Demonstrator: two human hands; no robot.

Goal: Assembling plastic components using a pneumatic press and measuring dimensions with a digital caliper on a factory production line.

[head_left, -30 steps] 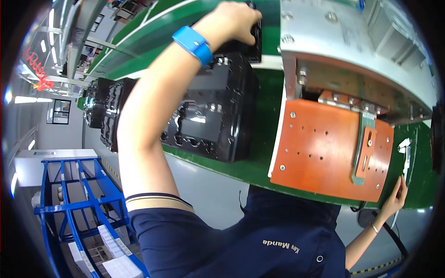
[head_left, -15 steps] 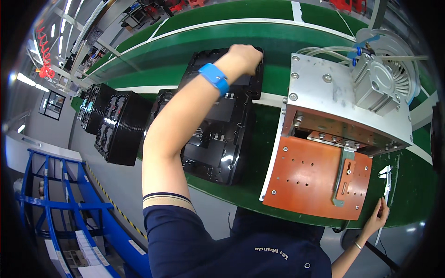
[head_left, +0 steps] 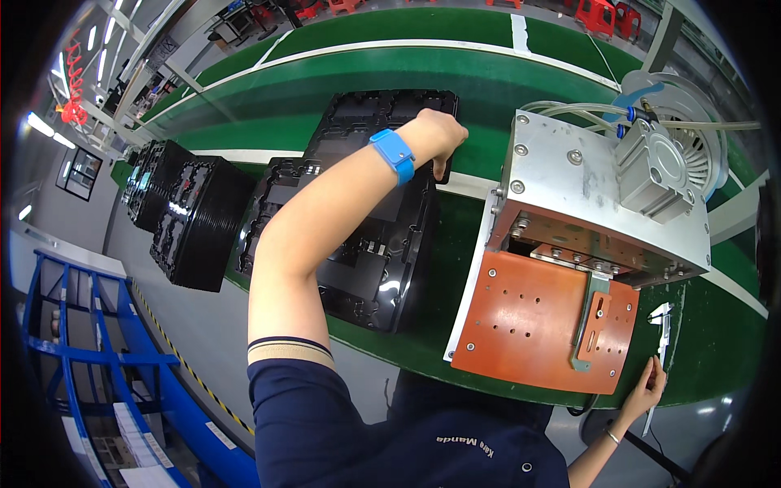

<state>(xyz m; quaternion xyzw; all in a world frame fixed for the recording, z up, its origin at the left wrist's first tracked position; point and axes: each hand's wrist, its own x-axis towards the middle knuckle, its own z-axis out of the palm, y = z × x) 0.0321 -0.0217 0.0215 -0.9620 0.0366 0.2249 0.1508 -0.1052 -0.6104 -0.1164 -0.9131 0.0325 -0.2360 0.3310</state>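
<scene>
My left hand (head_left: 439,140), with a blue band at its wrist, hangs over the right edge of the far black plastic tray (head_left: 346,107). Its fingers bend downward and inward; whatever they hold, if anything, is hidden beneath the hand. A nearer black tray (head_left: 358,302) lies partly under my forearm. At the table's front right, my right hand (head_left: 647,392) rests with loosely stretched fingers beside a metal caliper (head_left: 664,325), touching or nearly touching its beam. Between my hands sits a metal press fixture (head_left: 561,167) with an orange base plate (head_left: 521,321) and a slotted orange piece on a bracket.
Stacks of black trays (head_left: 199,224) stand at the left. Clear air tubes (head_left: 561,110) run to a cylinder (head_left: 663,167) on the fixture, with a clear reel (head_left: 691,122) behind. A blue metal rack (head_left: 89,358) stands beyond the green table's left end.
My left hand has moved back from the far tray's upper right corner, toward me and slightly right. The right hand stays by the caliper. The whole view has shifted a little.
</scene>
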